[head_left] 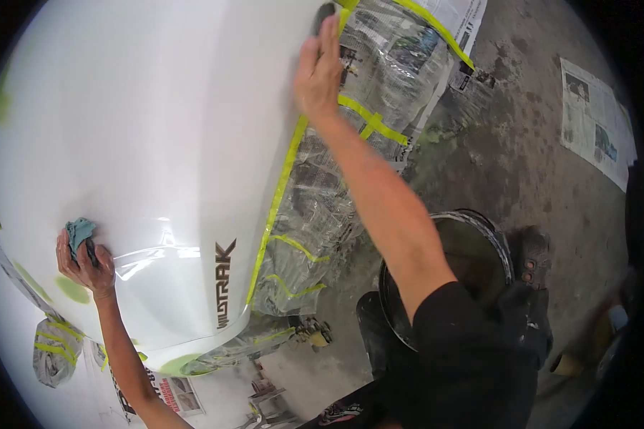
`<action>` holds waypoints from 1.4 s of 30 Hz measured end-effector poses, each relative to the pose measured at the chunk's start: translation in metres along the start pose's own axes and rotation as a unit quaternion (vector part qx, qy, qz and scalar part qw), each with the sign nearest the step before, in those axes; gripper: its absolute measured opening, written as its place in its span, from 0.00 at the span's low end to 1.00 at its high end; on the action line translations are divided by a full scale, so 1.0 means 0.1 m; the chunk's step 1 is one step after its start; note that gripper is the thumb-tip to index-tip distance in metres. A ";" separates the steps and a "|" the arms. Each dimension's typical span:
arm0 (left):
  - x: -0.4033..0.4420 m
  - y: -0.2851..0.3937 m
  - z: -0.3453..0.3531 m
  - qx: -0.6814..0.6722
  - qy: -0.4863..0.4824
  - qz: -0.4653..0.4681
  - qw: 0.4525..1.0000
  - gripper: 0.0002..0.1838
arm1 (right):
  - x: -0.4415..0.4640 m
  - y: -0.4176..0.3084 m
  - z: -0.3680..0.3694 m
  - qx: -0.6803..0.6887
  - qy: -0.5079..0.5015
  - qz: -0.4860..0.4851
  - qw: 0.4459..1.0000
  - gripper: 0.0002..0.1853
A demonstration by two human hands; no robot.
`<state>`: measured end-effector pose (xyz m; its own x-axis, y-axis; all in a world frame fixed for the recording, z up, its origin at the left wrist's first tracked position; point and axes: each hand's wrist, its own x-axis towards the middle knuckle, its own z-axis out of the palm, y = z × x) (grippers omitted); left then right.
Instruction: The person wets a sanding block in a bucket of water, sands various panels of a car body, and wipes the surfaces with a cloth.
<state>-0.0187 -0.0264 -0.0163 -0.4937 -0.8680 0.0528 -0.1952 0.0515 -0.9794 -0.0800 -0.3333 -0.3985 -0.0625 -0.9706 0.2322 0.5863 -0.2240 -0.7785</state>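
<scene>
My left hand is closed around a crumpled blue-green cloth, resting on the glossy white vehicle panel. Farther up, my right hand lies along the panel's right edge, slightly blurred. Its fingers are pressed on a dark pad, whose exact kind I cannot make out. Dark "WILDTRAK" lettering marks the panel near its lower right corner. Yellow-green masking tape runs along the panel's edge below my right hand.
Clear plastic and newspaper masking hangs beside the panel. A round black bucket stands under my right arm. Newspaper lies on the stained concrete floor. A plastic-wrapped, taped part juts out at lower left.
</scene>
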 end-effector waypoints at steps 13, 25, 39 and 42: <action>-0.01 -0.03 -0.01 -0.013 -0.006 0.003 1.000 0.14 | -0.01 0.13 -0.03 -0.003 0.067 -0.036 0.997 0.31; -0.02 -0.02 -0.02 -0.009 -0.005 -0.001 1.000 0.13 | 0.03 0.18 -0.04 -0.011 0.028 -0.045 0.999 0.33; -0.09 -0.12 0.06 -0.043 0.028 0.016 0.999 0.11 | 0.26 0.11 -0.24 -0.064 -0.042 0.044 0.996 0.36; -0.09 -0.19 0.08 -0.033 0.027 0.036 0.998 0.14 | -0.13 -0.19 -0.04 -0.063 -0.075 0.113 0.989 0.37</action>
<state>-0.0035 -0.0234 -0.0001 -0.5529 -0.8332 -0.0055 -0.2122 0.1472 -0.9661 -0.0935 -0.3167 -0.3892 0.1858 -0.9752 0.1202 0.4657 -0.0203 -0.8847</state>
